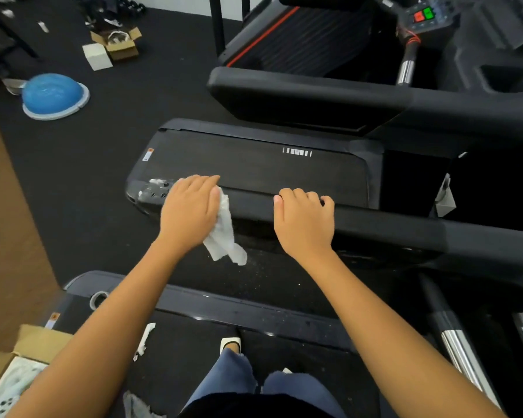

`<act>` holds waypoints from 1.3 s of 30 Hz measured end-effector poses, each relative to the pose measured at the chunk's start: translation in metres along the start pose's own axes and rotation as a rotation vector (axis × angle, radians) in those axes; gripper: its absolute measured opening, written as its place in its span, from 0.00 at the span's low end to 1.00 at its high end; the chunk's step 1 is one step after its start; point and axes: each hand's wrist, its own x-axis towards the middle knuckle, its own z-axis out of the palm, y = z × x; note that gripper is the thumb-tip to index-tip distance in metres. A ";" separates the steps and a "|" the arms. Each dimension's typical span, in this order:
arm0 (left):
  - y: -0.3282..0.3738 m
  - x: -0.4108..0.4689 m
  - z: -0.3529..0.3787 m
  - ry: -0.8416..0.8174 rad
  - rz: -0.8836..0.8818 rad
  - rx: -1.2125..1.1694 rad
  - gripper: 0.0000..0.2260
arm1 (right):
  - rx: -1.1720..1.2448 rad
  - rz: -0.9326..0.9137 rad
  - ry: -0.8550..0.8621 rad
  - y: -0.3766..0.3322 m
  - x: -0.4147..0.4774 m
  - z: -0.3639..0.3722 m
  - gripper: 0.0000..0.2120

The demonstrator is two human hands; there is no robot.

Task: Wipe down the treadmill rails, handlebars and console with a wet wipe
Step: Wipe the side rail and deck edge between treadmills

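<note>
So here's the setup: the person stands on a treadmill looking down, both bare arms stretched out to the long black padded handrail that runs from about 9 o'clock toward 3 o'clock across the middle of the view.

The left hand has its grip closed on a crumpled white wet wipe, pressing it onto the rail's free end, with the loose tail of the wipe dangling below the rail toward 6 o'clock. The right hand sits just beside it at 3 o'clock, fingers curled over the top of the same rail. It looks like it's just bracing; nothing else is in that grip.

Beyond the rail at 12 o'clock is the dark running belt of the neighbouring treadmill, and the console with red and green buttons is way up at 1 o'clock, well apart from both hands. A blue half-dome balance trainer sits on the floor at 10 o'clock.

My read: this is the rail-wiping step, working at the end of the handrail. Next move probably calls for dragging the wipe along the rail toward 3 o'clock, which means the right hand has to lift or slide out of the way. Console and chrome handlebars look like they're still to do.
</note>
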 end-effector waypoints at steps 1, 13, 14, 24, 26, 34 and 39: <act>-0.019 0.002 -0.002 0.012 -0.060 -0.003 0.24 | 0.005 0.001 0.022 0.000 -0.001 0.001 0.24; 0.035 -0.004 -0.004 -0.052 0.081 -0.073 0.21 | -0.015 0.064 0.078 -0.008 0.001 0.006 0.25; 0.016 -0.002 -0.004 -0.040 0.084 -0.036 0.21 | -0.011 0.066 0.087 -0.008 0.001 0.006 0.24; -0.013 -0.006 0.001 0.067 -0.136 0.061 0.19 | -0.006 0.073 0.125 -0.007 0.001 0.009 0.22; -0.005 -0.019 0.003 0.029 -0.035 0.008 0.20 | -0.001 0.073 0.121 -0.007 0.001 0.010 0.22; -0.062 0.016 -0.016 -0.001 -0.475 -0.319 0.20 | 0.013 0.080 0.127 -0.007 0.002 0.012 0.22; -0.058 0.013 -0.018 0.051 -0.750 -0.589 0.16 | 0.015 0.079 0.139 -0.007 0.001 0.012 0.22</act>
